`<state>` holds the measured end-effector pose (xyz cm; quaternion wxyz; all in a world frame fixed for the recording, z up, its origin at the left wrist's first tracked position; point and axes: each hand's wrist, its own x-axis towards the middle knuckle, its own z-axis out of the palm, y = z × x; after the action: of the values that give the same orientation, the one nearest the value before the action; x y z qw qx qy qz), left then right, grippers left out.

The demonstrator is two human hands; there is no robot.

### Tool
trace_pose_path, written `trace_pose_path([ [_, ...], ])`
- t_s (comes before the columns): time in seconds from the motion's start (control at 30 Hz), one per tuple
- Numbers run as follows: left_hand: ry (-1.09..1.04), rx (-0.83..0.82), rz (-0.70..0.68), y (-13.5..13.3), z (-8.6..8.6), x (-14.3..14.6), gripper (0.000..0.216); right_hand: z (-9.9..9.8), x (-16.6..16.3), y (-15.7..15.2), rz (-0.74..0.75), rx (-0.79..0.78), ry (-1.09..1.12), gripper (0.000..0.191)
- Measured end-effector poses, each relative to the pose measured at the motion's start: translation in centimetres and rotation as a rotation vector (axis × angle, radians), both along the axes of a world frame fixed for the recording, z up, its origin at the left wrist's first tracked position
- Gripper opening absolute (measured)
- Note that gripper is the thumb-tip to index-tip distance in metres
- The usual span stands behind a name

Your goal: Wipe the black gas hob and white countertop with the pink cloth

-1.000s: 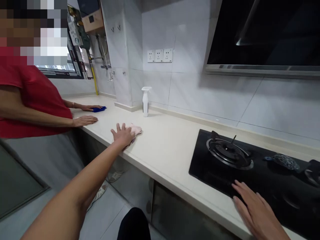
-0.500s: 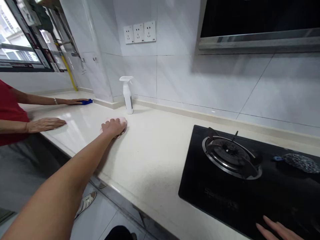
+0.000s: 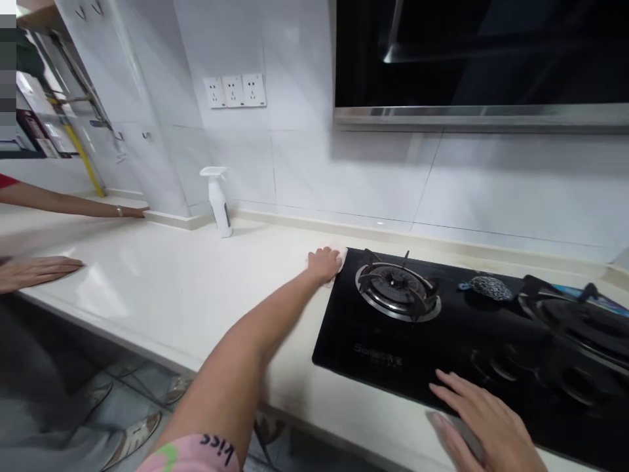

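Note:
My left hand [image 3: 325, 263] is closed on a pale pink cloth [image 3: 342, 254] and presses it to the white countertop [image 3: 246, 269]. The cloth lies against the back left corner of the black gas stove [image 3: 339, 328]; my fingers hide part of it. Over the stove's front edge rests my right hand [image 3: 486, 419], empty, its fingers spread. Ahead of it are the left burner [image 3: 398, 288] and a metal scouring pad [image 3: 489, 287] lying on the stove top.
A white spray bottle [image 3: 219, 203] stands by the wall corner. At the left, a co-worker's hand [image 3: 44, 270] lies flat on the counter, the other arm [image 3: 73, 202] reaching to the corner. A range hood [image 3: 466, 115] hangs over the stove.
My left hand has slid the cloth rightward along the counter, from near the spray bottle to the stove's edge. More of my right hand shows. The view has turned right.

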<state>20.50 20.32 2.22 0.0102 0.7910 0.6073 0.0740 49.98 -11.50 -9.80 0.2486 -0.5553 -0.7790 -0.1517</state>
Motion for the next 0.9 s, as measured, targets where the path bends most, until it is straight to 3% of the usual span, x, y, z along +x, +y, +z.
trace_pose_path([
  [0.1, 0.017, -0.049, -0.047, -3.6, 1.0, -1.3, 0.058, 0.4, -0.9, -0.1, -0.005, 0.038, 0.021, 0.04],
  [0.3, 0.081, -0.178, -0.248, -14.2, 2.5, -8.2, 0.066, 0.4, -1.9, -0.5, -0.037, -0.015, 0.103, 0.048],
  [0.4, 0.058, -0.05, -0.336, -19.5, 1.8, -11.6, 0.054, 0.2, -1.7, -0.5, -0.046, -0.046, 0.127, 0.051],
  [0.47, 0.029, 0.086, -0.344, -21.6, 0.8, -13.5, 0.039, 0.0, -1.5, -0.3, -0.051, -0.055, 0.132, 0.053],
  [0.6, -0.019, 0.167, -0.306, -21.4, -0.7, -14.7, 0.039, -0.2, -1.3, 0.0, -0.065, -0.052, 0.165, 0.054],
  [0.77, 0.01, 0.1, -0.3, -18.6, -1.1, -11.4, 0.043, 0.0, -1.3, 0.3, -0.057, -0.064, 0.223, 0.051],
  [0.9, 0.037, 0.069, -0.348, -18.9, -1.0, -9.9, 0.051, -0.3, -0.4, 0.4, -0.039, -0.088, 0.218, 0.054],
])
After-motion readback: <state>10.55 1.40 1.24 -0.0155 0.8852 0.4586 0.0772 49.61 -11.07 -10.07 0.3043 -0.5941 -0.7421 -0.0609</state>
